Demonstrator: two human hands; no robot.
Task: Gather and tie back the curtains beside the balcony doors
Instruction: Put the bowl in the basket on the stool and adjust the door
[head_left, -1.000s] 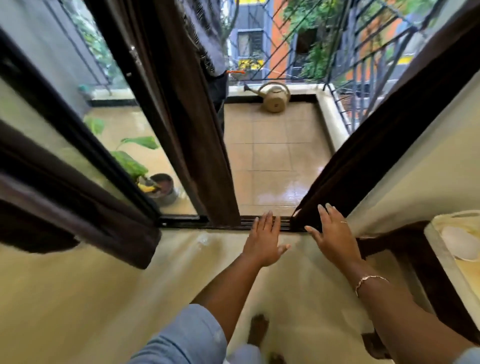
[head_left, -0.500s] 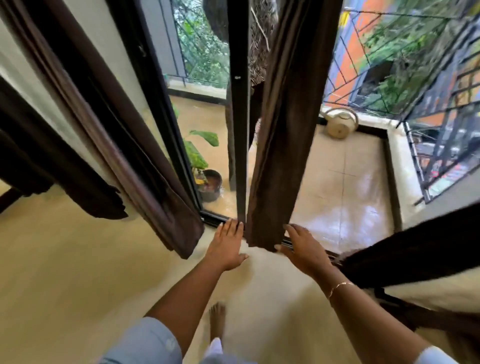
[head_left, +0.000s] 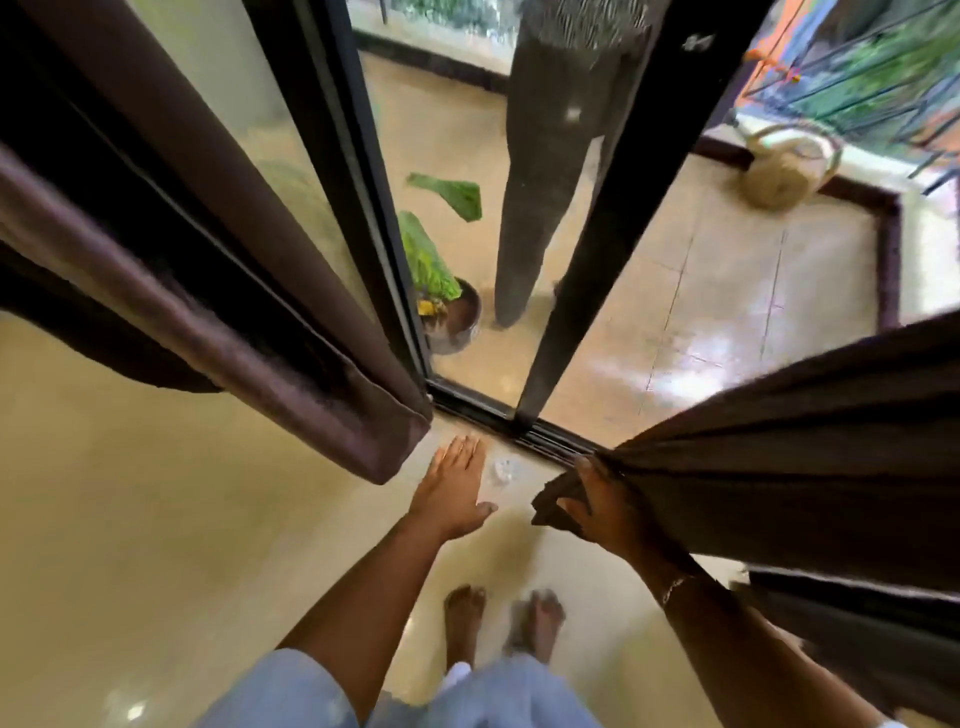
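Two dark brown curtains hang beside the sliding balcony doors. The right curtain (head_left: 789, 467) stretches across the right side, and my right hand (head_left: 602, 506) grips its lower hem corner, fingers closed on the cloth. The left curtain (head_left: 218, 291) hangs along the left glass door, its bottom corner just above and left of my left hand (head_left: 454, 491). That hand is flat and empty, fingers together, held over the floor close to the door track (head_left: 519, 426). No tie-back is visible.
The black door frame post (head_left: 587, 270) stands in the middle of the opening. Outside on the balcony are a potted plant (head_left: 441, 306), a watering can (head_left: 784, 171) and hanging dark clothing (head_left: 550, 171). My bare feet (head_left: 498, 623) stand on the glossy cream floor.
My right hand has closed on the right curtain's hem and pulled it toward me. The view swung down and left. My left hand stays open near the track.
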